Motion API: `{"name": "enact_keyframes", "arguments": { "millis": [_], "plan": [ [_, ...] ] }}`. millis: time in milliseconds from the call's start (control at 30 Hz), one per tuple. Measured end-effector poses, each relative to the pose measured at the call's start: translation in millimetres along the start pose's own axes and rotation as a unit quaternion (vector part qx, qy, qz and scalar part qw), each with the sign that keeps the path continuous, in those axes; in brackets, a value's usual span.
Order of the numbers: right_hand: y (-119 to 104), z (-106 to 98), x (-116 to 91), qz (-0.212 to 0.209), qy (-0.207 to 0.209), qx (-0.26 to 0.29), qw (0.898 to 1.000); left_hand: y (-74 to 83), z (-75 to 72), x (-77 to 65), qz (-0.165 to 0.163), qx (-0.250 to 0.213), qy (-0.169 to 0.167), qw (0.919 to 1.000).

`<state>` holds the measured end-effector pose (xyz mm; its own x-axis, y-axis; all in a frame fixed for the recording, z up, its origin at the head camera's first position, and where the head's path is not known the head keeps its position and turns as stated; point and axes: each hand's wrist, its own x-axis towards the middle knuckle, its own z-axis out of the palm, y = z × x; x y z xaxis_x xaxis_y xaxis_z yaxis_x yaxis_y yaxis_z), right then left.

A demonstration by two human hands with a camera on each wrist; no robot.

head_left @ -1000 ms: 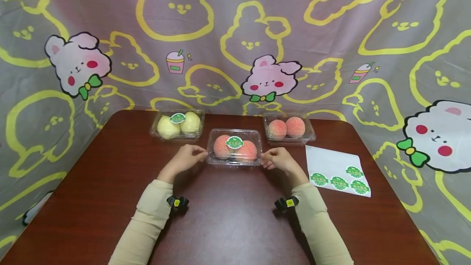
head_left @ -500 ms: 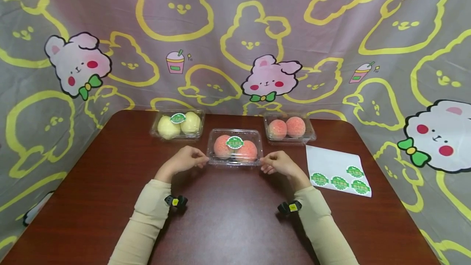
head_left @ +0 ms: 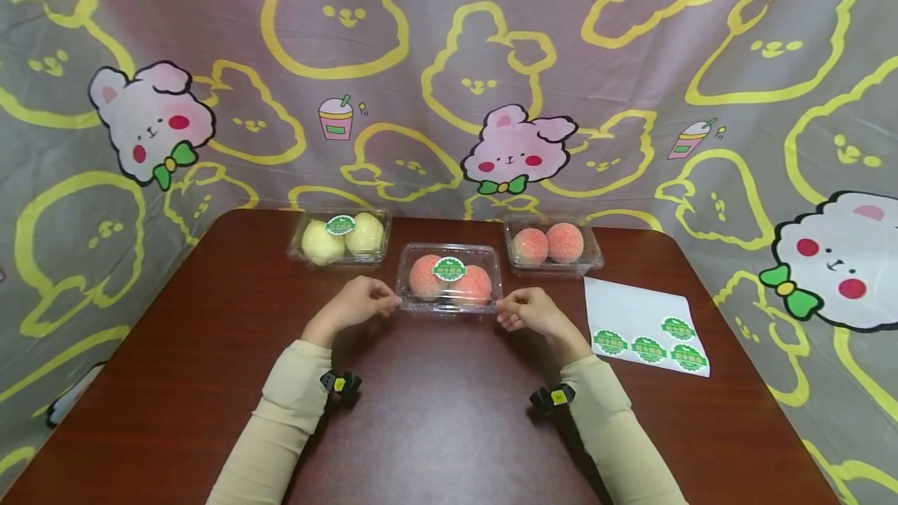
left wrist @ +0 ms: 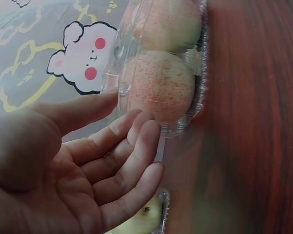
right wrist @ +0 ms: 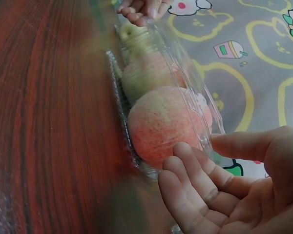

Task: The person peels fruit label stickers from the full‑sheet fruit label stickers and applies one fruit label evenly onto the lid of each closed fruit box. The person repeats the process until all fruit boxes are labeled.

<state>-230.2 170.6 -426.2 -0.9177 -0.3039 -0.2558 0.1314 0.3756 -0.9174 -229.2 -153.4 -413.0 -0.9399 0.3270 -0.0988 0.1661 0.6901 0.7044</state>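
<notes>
Two forearms in pale sleeves reach forward over the tabletop, wrists bent inward so that the left grip and right grip face each other. Each pinches a near corner of the clear container with thumb and fingertips, the other fingers loosely bent; the container lies between them, two peaches inside and a green sticker on its lid. Beyond the left grip sits a box of yellow fruit; beyond the right grip, another peach box, and to that grip's right the sticker sheet. The head view crops both forearms at its lower edge. From the left wrist, the farther peach is cut off at the top and yellow fruit below is partly hidden by the fingers; from the right wrist, blur and glare on the plastic make the farther peach hard to make out.
</notes>
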Motion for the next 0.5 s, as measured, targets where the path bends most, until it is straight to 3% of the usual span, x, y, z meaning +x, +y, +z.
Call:
{"name": "enact_keyframes", "arguments": {
  "millis": [500],
  "plan": [
    [3.8,4.9,15.7,0.008,0.073,0.062,0.995,0.1,6.3,12.6,-0.040,-0.032,0.037,0.9980]
  ]
}}
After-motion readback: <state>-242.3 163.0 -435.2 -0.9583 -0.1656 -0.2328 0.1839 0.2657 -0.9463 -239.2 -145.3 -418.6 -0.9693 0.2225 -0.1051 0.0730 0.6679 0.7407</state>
